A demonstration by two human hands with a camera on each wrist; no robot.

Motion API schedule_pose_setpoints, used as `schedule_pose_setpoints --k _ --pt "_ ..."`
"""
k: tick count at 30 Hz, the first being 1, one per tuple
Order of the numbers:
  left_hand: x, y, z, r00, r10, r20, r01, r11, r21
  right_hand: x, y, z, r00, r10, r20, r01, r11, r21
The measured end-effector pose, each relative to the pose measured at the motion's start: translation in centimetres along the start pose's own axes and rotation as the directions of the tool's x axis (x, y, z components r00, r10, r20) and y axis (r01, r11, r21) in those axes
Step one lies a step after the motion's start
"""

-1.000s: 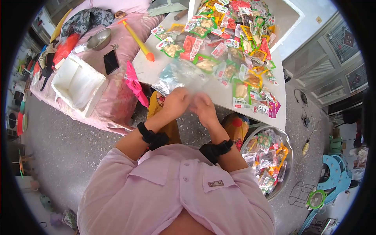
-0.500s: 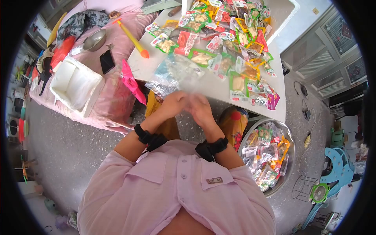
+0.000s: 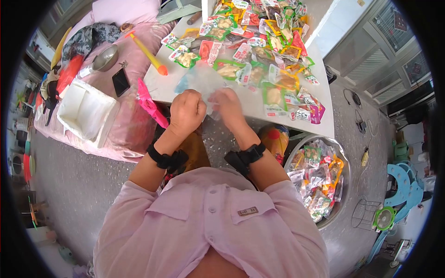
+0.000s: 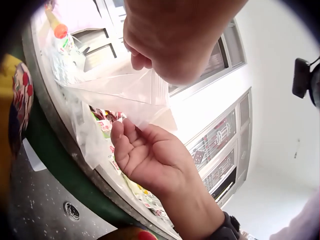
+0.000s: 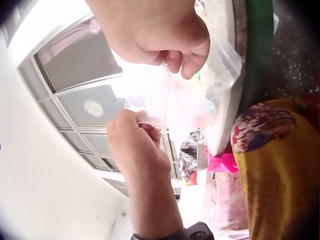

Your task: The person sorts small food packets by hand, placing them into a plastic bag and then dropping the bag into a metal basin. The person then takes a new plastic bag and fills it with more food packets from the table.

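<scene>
L hand (image 3: 187, 111): fingers curled in, pinching the edge of a clear, thin, crinkly plastic bag (image 3: 204, 79) btwn thumb & fingers. R hand (image 3: 227, 107): palm partly turned up in the L wrist view, thumb & fingertips pinching the bag's opp. side, other fingers loosely bent. Bag's btwn both hands at the white, smooth-topped table's (image 3: 168, 85) near edge; film is see-through w/ soft creases, no print legible on it.

Clock from bag, head view: 1-2 o'clock, heap of glossy sealed food pouches (image 3: 250, 34), flat rectangles w/ green, orange or red borders. Abt 3, green-edged clear pouch (image 3: 273, 96) w/ pale lumps & white label strip. 12-1, red pouch w/ white characters (image 3: 208, 51), too small to read. 4, round shiny metal basin (image 3: 346, 173) full of sim. pouches. 8, hot-pink folded fabric item (image 3: 149, 104). Just below 9, white rigid open box (image 3: 85, 113), on pink, wrinkled bedding (image 3: 127, 134). 10, yellow tube w/ orange ends (image 3: 147, 52). Shirt's pocket tag (image 3: 247, 211): marks unreadable.
</scene>
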State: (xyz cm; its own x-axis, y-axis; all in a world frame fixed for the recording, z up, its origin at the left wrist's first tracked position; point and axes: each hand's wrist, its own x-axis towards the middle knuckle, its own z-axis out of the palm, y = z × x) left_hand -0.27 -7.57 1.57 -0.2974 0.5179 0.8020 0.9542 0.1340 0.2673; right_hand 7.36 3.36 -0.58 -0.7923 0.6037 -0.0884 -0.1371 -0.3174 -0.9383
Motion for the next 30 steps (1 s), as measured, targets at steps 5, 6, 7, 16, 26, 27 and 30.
schedule_pose_setpoints --k 5,6,7,16,26,27,30 --pt "0.8 -0.8 2.2 0.993 0.029 0.112 -0.034 0.999 0.035 2.2 0.4 0.2 0.998 -0.045 0.04 0.043 0.998 0.054" --pt "0.1 -1.4 3.3 0.984 -0.05 0.173 0.048 0.999 0.017 2.6 1.2 -0.3 0.998 -0.007 0.057 0.005 0.999 0.034" --pt "-0.4 -1.9 4.3 0.964 -0.126 0.234 0.129 0.992 0.004 3.1 1.8 -0.7 0.997 0.03 0.074 -0.031 0.999 0.012" --pt "-0.8 -1.7 8.2 0.926 -0.174 0.334 0.162 0.985 0.064 4.7 0.4 -5.3 0.996 -0.088 0.014 0.084 0.882 -0.463" --pt "-0.7 -0.7 7.9 0.863 -0.237 0.446 0.192 0.971 0.145 13.6 -3.9 -11.7 0.791 -0.597 0.135 0.046 -0.161 -0.986" --pt "-0.6 -0.8 7.6 0.876 -0.223 0.427 0.172 0.973 0.155 14.4 -3.6 -11.9 0.78 -0.609 0.145 0.03 -0.195 -0.98" --pt "0.1 -1.6 6.7 0.923 -0.163 0.349 0.093 0.973 0.21 16.6 -3.0 -12.3 0.797 -0.589 0.133 -0.018 -0.244 -0.97"
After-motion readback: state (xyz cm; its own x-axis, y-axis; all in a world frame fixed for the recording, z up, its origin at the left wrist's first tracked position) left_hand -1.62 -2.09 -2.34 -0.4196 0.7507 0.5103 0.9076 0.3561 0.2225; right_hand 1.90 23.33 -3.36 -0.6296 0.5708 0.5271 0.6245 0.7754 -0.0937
